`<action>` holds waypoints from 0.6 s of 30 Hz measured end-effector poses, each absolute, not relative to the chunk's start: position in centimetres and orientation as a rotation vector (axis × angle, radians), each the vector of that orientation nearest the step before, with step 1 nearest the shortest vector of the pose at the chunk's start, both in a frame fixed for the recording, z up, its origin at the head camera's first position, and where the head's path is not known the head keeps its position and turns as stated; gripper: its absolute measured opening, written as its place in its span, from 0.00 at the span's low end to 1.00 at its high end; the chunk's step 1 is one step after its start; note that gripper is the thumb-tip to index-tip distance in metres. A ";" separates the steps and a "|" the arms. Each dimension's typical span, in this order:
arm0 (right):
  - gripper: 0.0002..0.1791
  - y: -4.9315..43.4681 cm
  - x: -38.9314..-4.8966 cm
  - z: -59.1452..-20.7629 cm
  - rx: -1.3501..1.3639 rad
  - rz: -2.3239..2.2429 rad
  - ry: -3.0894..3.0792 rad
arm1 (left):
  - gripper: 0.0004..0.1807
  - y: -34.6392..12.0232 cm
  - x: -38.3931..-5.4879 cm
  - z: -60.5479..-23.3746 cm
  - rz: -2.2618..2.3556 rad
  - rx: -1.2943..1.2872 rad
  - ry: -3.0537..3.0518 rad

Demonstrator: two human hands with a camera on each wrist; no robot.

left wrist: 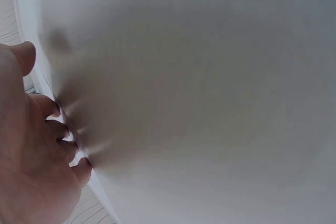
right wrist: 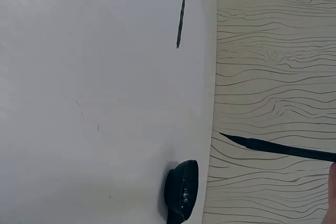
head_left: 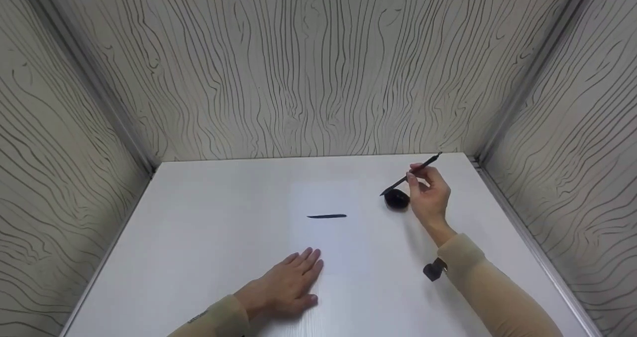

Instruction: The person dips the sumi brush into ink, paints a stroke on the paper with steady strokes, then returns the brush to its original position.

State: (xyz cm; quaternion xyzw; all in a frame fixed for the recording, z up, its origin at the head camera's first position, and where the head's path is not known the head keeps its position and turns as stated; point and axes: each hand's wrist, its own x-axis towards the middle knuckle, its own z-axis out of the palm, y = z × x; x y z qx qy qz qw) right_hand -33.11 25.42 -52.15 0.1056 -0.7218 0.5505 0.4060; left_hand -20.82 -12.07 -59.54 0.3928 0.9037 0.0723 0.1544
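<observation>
My right hand (head_left: 429, 197) pinches a dark ink brush (right wrist: 278, 147) by its handle, the pointed tip slanting down to the left. In the head view the tip overlaps the far rim of a small black ink bowl (head_left: 396, 200); the right wrist view shows it apart from the bowl. Shiny dark spots show inside the bowl. A white sheet of paper (head_left: 343, 247) bears one black horizontal brush stroke (head_left: 327, 216), tapered at its left end. Below that stroke my left hand (head_left: 291, 282) lies palm down, fingers spread, with its fingertips on the paper's lower left part.
The white table (head_left: 199, 202) meets a wood-grain patterned wall (head_left: 298, 78) at the back, with similar panels on both sides. Under my right sleeve hangs a small black device (head_left: 434, 270). A few faint marks (right wrist: 98, 127) dot the table near the bowl.
</observation>
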 end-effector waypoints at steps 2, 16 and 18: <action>0.10 25.6 -33.0 -51.9 0.268 1.364 -1.820 | 0.48 -12.1 -20.8 -59.6 0.200 1.130 2.591; 0.10 28.2 -32.0 -50.6 0.297 1.271 -1.801 | 0.49 -12.1 -20.8 -59.7 0.198 1.128 2.595; 0.11 29.0 -32.4 -51.2 0.289 1.255 -1.811 | 0.49 -12.1 -20.9 -59.7 0.202 1.127 2.596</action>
